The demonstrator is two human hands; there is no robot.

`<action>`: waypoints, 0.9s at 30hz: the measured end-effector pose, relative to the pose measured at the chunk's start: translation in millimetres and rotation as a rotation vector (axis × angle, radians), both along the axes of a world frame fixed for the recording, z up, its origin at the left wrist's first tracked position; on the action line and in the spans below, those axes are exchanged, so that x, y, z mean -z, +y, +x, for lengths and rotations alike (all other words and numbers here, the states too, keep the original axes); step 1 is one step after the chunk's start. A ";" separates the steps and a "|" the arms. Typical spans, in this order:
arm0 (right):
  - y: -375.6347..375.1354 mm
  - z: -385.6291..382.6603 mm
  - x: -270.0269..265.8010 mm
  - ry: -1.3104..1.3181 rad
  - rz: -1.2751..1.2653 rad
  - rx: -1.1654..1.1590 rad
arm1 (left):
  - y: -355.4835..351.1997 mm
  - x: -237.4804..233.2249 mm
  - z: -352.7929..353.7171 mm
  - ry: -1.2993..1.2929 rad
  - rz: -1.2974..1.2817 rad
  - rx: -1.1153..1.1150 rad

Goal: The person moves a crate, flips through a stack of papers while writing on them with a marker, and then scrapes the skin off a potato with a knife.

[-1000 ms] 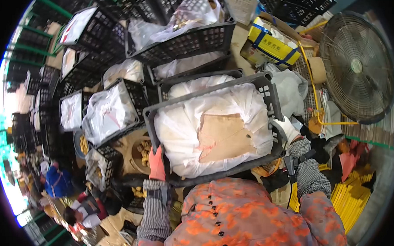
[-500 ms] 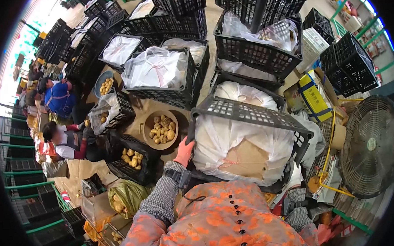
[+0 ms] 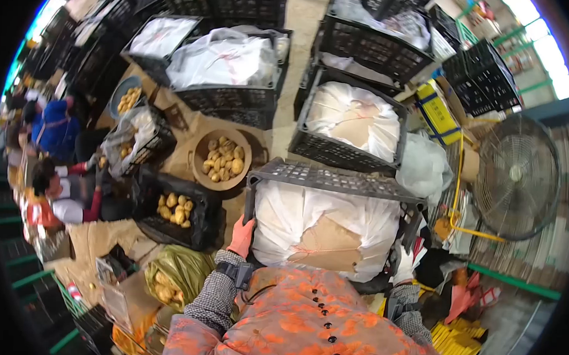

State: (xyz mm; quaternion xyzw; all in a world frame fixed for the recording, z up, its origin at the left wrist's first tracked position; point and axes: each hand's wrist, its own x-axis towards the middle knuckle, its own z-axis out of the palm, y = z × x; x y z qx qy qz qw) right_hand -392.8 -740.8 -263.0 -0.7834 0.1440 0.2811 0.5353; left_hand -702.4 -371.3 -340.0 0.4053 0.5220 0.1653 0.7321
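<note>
A black plastic crate (image 3: 335, 180), lined with white plastic around brown paper tied with pink string, is held tilted in front of my body. My left hand (image 3: 240, 236), in a pink glove, grips its left side. At the crate's right side is my right hand (image 3: 403, 262) in a white glove, its fingers wrapped round the edge and partly hidden. Just beyond stands another black crate (image 3: 346, 150) with a similar wrapped load (image 3: 354, 117). Left of the held crate is a round tub of potatoes (image 3: 194, 158).
Stacked black crates (image 3: 230, 102) stand ahead on both sides. At the right are a large fan (image 3: 516, 175) and a yellow box (image 3: 441, 114). Left are a potato-filled black-lined crate (image 3: 199, 231), a green sack (image 3: 195, 269) and people (image 3: 67, 200) sitting at work.
The held crate has come away from the crate beyond it and is closer to my body, showing more of that crate's wrapped load. Both hands keep hold, and the view has shifted.
</note>
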 end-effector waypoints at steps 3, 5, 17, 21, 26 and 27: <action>40.4 -17.2 -13.4 0.135 -0.010 -0.053 | -4.1 -7.9 -36.6 0.147 -0.002 -0.069; 43.4 -20.4 12.0 0.166 -0.041 -0.090 | -12.0 5.9 -57.6 0.160 0.037 -0.086; 70.9 -1.6 273.2 0.379 0.064 0.025 | 57.1 210.6 -4.0 0.344 0.159 0.133; 79.6 9.9 389.0 0.454 0.107 0.124 | 91.7 328.6 40.7 0.535 0.308 0.345; 58.0 19.8 440.0 0.431 0.061 0.064 | 83.6 351.9 76.8 0.849 0.614 0.418; 47.1 25.3 454.3 0.273 0.057 -0.055 | 91.0 354.0 81.3 0.845 0.549 0.380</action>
